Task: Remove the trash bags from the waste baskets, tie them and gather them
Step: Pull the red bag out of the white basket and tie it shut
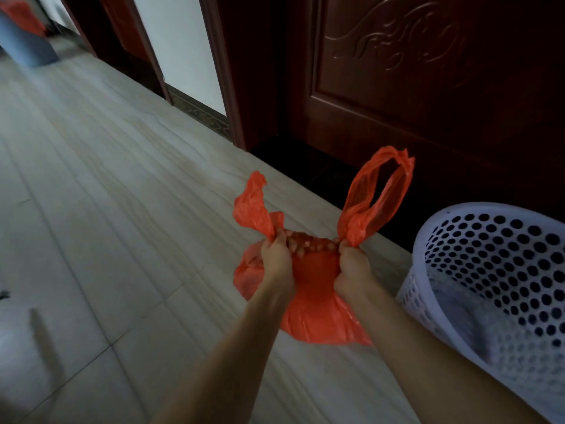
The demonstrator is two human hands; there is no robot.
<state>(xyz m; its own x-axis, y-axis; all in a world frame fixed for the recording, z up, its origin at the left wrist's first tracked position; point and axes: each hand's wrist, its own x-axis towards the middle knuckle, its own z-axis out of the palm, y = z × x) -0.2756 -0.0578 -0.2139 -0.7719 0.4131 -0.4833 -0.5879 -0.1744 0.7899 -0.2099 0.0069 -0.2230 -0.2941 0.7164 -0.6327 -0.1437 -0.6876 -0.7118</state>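
Above the pale tiled floor (101,185), just left of the white perforated waste basket (495,270), hangs an orange trash bag (315,304), held up in the air by both hands. The left hand (276,255) grips the bag's left handle (253,206) at its base, fingers curled round the gathered plastic, so that the handle sticks up as a crumpled flap. The right hand (351,264) grips the base of the right handle (379,191), which stands up as an open loop. Between the two hands the mouth of the bag is stretched taut, and the fingertips show through the thin plastic along that edge. The bag's body sags below the hands, rounded and wrinkled, clear of the floor as far as can be told.

The waste basket sits to the right of the bag, close to the right forearm, tilted in this wide view; something pale and blurred lies inside it. Behind the bag and the basket stands a dark red carved wooden door (428,71). Left of that door is a white wall panel (180,47) set between dark frames. Far to the upper left of the bag, well apart from it, a grey bin (27,44) with an orange liner (21,16) stands on the floor, blurred.
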